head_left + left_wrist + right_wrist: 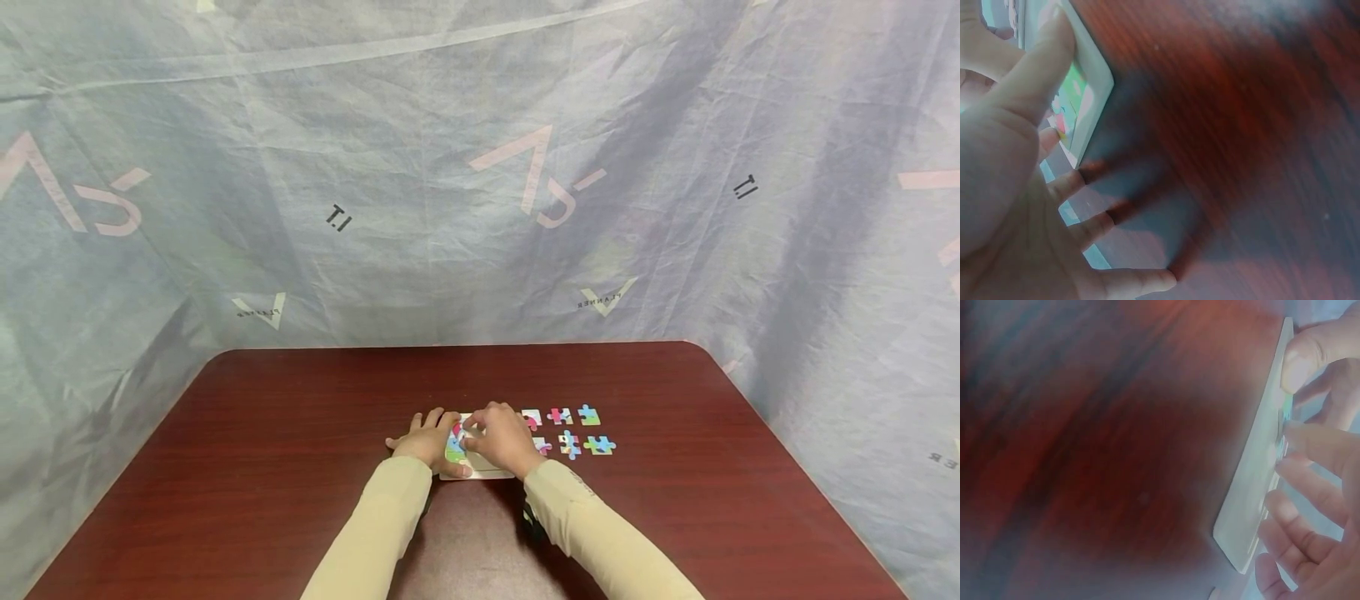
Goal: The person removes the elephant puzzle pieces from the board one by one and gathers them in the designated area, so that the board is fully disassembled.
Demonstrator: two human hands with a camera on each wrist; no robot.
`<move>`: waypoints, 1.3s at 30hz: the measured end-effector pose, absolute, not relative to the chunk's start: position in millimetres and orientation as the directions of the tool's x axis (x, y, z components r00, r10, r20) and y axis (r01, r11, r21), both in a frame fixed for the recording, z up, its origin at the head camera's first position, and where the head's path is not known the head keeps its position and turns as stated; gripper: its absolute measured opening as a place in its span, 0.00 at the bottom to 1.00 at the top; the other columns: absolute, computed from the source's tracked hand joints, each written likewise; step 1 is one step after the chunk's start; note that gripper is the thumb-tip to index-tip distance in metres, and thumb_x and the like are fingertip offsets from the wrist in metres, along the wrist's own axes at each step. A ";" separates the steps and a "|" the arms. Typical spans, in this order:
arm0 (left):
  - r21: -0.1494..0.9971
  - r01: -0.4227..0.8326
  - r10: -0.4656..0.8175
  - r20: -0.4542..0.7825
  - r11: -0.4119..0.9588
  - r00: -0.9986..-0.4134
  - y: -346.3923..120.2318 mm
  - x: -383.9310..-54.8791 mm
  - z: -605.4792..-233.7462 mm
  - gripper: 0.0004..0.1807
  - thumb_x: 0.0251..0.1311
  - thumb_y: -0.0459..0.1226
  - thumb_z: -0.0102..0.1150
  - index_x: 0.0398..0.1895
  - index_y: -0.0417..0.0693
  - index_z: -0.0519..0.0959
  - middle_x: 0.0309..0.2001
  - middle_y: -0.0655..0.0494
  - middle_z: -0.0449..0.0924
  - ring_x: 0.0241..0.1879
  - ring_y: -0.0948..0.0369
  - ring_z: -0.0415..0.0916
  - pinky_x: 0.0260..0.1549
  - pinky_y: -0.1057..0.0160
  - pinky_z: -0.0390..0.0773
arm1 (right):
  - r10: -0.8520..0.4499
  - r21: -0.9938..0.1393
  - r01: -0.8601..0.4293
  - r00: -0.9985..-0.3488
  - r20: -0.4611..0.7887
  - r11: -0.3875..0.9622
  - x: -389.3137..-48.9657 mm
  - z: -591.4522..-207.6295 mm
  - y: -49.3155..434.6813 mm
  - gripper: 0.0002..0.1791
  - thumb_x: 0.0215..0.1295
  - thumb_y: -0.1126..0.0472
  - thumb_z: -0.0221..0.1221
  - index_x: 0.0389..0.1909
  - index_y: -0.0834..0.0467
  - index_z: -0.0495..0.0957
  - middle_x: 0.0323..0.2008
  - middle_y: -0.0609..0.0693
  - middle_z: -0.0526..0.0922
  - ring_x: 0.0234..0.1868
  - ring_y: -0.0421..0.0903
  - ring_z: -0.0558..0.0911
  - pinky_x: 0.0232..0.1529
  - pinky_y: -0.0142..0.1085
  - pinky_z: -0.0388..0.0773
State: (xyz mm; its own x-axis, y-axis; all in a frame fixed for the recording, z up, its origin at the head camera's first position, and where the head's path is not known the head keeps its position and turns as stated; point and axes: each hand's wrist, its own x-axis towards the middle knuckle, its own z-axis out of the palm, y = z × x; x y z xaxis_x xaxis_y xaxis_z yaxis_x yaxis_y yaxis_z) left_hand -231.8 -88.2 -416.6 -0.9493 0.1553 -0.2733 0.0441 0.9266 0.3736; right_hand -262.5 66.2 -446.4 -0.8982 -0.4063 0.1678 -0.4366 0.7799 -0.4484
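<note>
A pale puzzle board (491, 472) lies on the table in front of the person, with colourful pieces (454, 457) set in its left side. My left hand (426, 442) is spread flat at the board's left end. Its thumb (1054, 47) presses on the board's near corner, while the other fingers reach past its edge onto the table. Over the board, my right hand (504, 439) pinches a blue puzzle piece (1282, 447) between thumb and index finger, low at the board's surface. The remaining right fingers curl above the board and hide part of it.
Several loose jigsaw pieces (588, 415) lie in two rows right of the board, the nearest partly behind the right hand. The dark red wooden table (300, 500) reaches back to a grey printed cloth (420, 208) that hangs behind and at the sides.
</note>
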 end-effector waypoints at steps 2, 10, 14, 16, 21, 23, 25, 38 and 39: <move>0.372 0.045 0.154 -0.269 0.927 -0.951 -88.3 -232.4 -417.6 0.48 0.53 0.51 0.77 0.75 0.53 0.63 0.77 0.43 0.56 0.76 0.36 0.48 0.55 0.17 0.56 | -0.417 -0.437 -0.443 -0.895 0.161 0.783 -262.7 -445.5 65.5 0.12 0.57 0.56 0.74 0.41 0.56 0.89 0.36 0.52 0.84 0.43 0.52 0.80 0.44 0.49 0.76; 0.349 0.034 0.134 -0.267 0.936 -0.954 -87.2 -235.2 -421.6 0.52 0.51 0.51 0.79 0.75 0.47 0.60 0.75 0.46 0.58 0.76 0.38 0.50 0.55 0.18 0.58 | -0.421 -0.428 -0.421 -0.902 0.101 0.800 -264.6 -441.3 62.5 0.12 0.57 0.55 0.74 0.41 0.54 0.88 0.36 0.52 0.83 0.43 0.52 0.79 0.45 0.48 0.75; 0.352 0.020 0.123 -0.272 0.936 -0.954 -86.6 -235.4 -421.5 0.52 0.51 0.51 0.79 0.75 0.47 0.60 0.75 0.46 0.57 0.76 0.38 0.50 0.56 0.18 0.57 | -0.419 -0.422 -0.410 -0.905 0.077 0.809 -265.5 -438.9 60.4 0.12 0.57 0.56 0.75 0.41 0.53 0.88 0.36 0.52 0.81 0.43 0.52 0.78 0.45 0.48 0.74; 0.353 0.016 0.120 -0.274 0.935 -0.954 -86.3 -235.5 -421.3 0.52 0.51 0.51 0.79 0.75 0.47 0.60 0.75 0.45 0.57 0.76 0.38 0.50 0.56 0.18 0.57 | -0.420 -0.418 -0.411 -0.905 0.075 0.810 -266.1 -438.3 59.6 0.12 0.56 0.57 0.75 0.40 0.54 0.87 0.35 0.52 0.81 0.42 0.51 0.77 0.45 0.48 0.74; 0.362 0.003 0.112 -0.280 0.932 -0.954 -85.9 -235.9 -421.6 0.53 0.51 0.50 0.79 0.76 0.46 0.59 0.76 0.45 0.56 0.76 0.38 0.49 0.57 0.18 0.56 | -0.419 -0.415 -0.411 -0.905 0.075 0.812 -267.5 -438.9 58.2 0.12 0.55 0.58 0.75 0.39 0.55 0.87 0.33 0.50 0.79 0.41 0.50 0.76 0.43 0.47 0.73; 0.366 -0.001 0.110 -0.282 0.931 -0.953 -85.8 -235.9 -421.6 0.53 0.51 0.50 0.79 0.76 0.45 0.59 0.76 0.45 0.56 0.76 0.38 0.49 0.57 0.18 0.55 | -0.418 -0.410 -0.410 -0.905 0.076 0.815 -268.5 -439.7 57.8 0.12 0.55 0.58 0.76 0.39 0.54 0.87 0.32 0.49 0.78 0.41 0.50 0.76 0.43 0.46 0.73; 0.368 -0.003 0.109 -0.283 0.930 -0.953 -85.8 -235.9 -421.6 0.53 0.51 0.50 0.79 0.76 0.45 0.59 0.76 0.45 0.56 0.77 0.38 0.49 0.57 0.18 0.55 | -0.416 -0.408 -0.408 -0.906 0.075 0.816 -269.8 -440.9 57.6 0.12 0.55 0.58 0.76 0.39 0.54 0.87 0.32 0.48 0.77 0.40 0.50 0.76 0.43 0.45 0.73; 0.365 -0.005 0.104 -0.278 0.931 -0.955 -85.0 -232.9 -417.9 0.53 0.51 0.50 0.79 0.76 0.45 0.59 0.76 0.45 0.56 0.77 0.38 0.49 0.58 0.18 0.55 | -0.403 -0.443 -0.398 -0.911 0.089 0.803 -270.3 -439.6 59.3 0.09 0.54 0.60 0.76 0.30 0.54 0.84 0.35 0.50 0.79 0.45 0.52 0.76 0.46 0.47 0.71; 0.365 -0.006 0.103 -0.278 0.931 -0.955 -85.1 -232.7 -417.7 0.53 0.51 0.50 0.79 0.76 0.45 0.59 0.76 0.45 0.56 0.77 0.38 0.49 0.58 0.19 0.55 | -0.400 -0.450 -0.398 -0.911 0.094 0.799 -270.4 -439.5 60.2 0.09 0.54 0.60 0.76 0.29 0.54 0.84 0.36 0.50 0.79 0.45 0.53 0.77 0.46 0.47 0.70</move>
State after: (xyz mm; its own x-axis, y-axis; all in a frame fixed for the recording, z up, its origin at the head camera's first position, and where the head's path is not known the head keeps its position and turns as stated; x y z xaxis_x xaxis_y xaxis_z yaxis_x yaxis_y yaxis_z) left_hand -232.7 -85.1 -417.7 -0.9550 0.1028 -0.2781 -0.0062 0.9309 0.3653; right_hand -270.4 60.2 -439.5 -0.9115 -0.4004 0.0940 -0.3976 0.7994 -0.4504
